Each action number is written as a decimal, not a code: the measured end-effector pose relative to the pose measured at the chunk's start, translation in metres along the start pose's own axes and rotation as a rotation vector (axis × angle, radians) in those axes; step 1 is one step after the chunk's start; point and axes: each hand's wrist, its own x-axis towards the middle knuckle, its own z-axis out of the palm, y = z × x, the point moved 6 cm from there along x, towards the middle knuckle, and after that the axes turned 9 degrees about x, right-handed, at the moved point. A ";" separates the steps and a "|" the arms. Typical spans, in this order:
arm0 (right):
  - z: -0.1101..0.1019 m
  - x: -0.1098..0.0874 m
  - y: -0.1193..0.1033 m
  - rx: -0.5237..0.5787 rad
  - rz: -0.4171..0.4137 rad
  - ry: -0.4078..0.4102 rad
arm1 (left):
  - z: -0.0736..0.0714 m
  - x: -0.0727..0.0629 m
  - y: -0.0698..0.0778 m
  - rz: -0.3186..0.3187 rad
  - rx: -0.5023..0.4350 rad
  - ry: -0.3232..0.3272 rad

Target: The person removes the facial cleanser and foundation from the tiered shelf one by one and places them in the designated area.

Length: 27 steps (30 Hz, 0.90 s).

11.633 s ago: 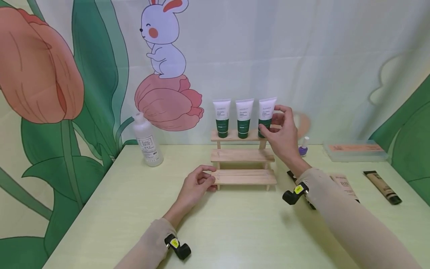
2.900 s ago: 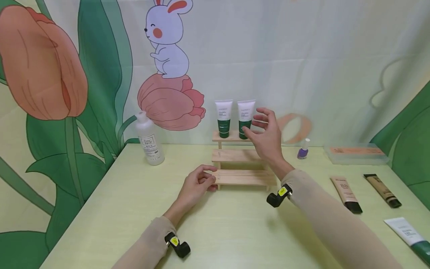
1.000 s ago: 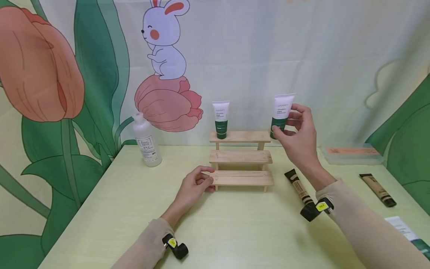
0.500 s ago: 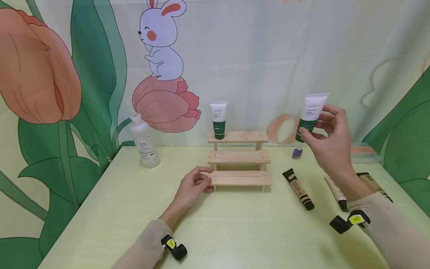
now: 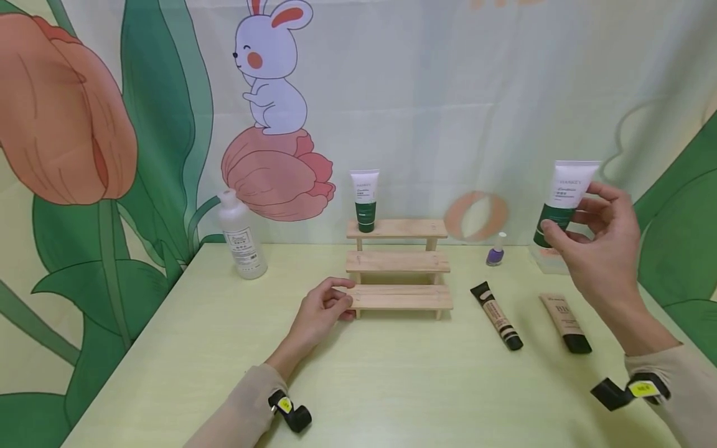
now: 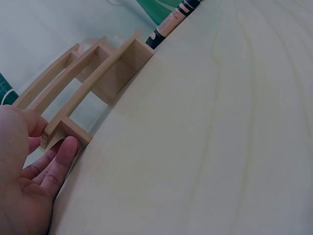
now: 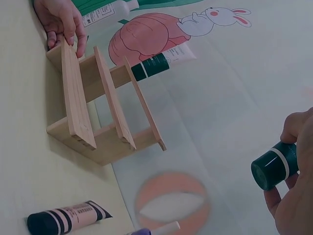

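My right hand (image 5: 607, 249) pinches a white and green squeeze tube (image 5: 564, 196) between thumb and fingers, raised at the right in the head view. In the right wrist view, the tube's green cap (image 7: 274, 166) shows between the fingers. My left hand (image 5: 322, 308) grips the left end of the lowest step of a small three-step wooden stand (image 5: 400, 297). The left wrist view shows its thumb and fingers around that end of the stand (image 6: 98, 81). A matching tube (image 5: 365, 202) stands upright on the top step, at its left end.
A black and beige tube (image 5: 496, 316) and a beige BB cream tube (image 5: 566, 323) lie right of the stand. Behind them are a purple nail polish bottle (image 5: 495, 254) and a clear plastic box (image 5: 550, 260). A white bottle (image 5: 243, 236) stands at the left.
The two right-hand tubes have left the top step. One was lying at the right earlier; the other has moved right in my right hand. My left hand has stayed on the stand.
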 end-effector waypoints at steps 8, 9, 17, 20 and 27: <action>-0.021 -0.013 0.001 -0.038 0.003 0.057 | -0.001 0.001 -0.002 -0.006 0.014 0.009; -0.023 -0.016 0.002 -0.047 0.010 0.060 | -0.001 0.001 -0.002 -0.008 0.017 0.009; -0.045 -0.039 0.013 -0.065 0.094 0.087 | 0.002 0.002 -0.002 -0.022 0.025 0.003; -0.052 -0.051 0.021 -0.050 0.113 0.074 | 0.002 0.002 -0.001 -0.020 0.020 0.006; -0.064 -0.083 0.044 -0.038 0.106 0.008 | 0.000 0.000 0.000 -0.011 0.011 0.011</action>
